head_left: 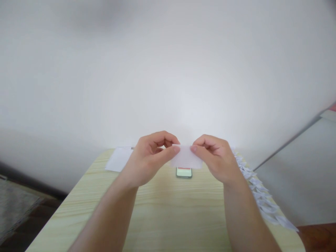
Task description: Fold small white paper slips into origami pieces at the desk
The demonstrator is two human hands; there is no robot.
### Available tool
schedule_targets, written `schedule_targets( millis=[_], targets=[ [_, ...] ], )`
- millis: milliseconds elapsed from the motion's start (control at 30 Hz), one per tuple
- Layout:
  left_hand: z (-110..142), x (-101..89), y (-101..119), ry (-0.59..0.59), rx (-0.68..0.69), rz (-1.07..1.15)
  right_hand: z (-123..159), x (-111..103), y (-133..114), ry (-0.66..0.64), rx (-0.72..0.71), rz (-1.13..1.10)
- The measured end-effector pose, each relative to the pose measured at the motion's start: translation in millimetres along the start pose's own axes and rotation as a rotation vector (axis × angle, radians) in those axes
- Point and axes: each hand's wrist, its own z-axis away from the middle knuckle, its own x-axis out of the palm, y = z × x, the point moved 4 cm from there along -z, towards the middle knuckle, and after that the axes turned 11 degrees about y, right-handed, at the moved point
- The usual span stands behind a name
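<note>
A small white slip of paper (186, 157) is held up above the light wooden table (162, 210), pinched at both ends. My left hand (149, 157) grips its left edge between thumb and fingers. My right hand (216, 155) pinches its right edge the same way. Both hands are closed on the paper, a little above the table's far half. Just under the paper lies a small green-edged phone or card (184, 172) with a red strip, partly hidden by the paper.
A stack of white paper sheets (119, 159) lies at the table's far left. Several folded white paper pieces (259, 196) run in a row along the right edge. A white wall stands right behind the table; dark floor shows at both sides.
</note>
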Motion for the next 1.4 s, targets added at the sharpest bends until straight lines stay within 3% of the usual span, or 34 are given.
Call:
schedule_targets(
  millis=[100,300,467,633,800,967,1133,1400],
  targets=[
    [3,0.3,6,0.019,0.072,-0.135,3,2,-2,-0.013,0.023,0.014],
    [10,7.5,6,-0.113,0.056,-0.283,2,5,-1,0.069,0.056,0.004],
    [6,6.3,2,-0.059,0.011,-0.119,0,7,1,0.060,0.046,-0.128],
    [1,1.6,0,0.066,0.024,0.037,-2,12,1,-0.037,0.086,-0.273],
    [2,5.3,0,0.045,-0.017,0.119,0,10,1,-0.006,0.103,-0.245],
    [2,6.8,3,0.098,-0.008,0.208,2,12,0,-0.065,0.112,-0.312],
    [2,5.5,1,0.096,0.022,0.292,0,13,2,-0.055,0.084,-0.340],
    [3,4.1,1,0.063,-0.042,0.447,2,14,3,-0.138,0.119,-0.449]
  ],
)
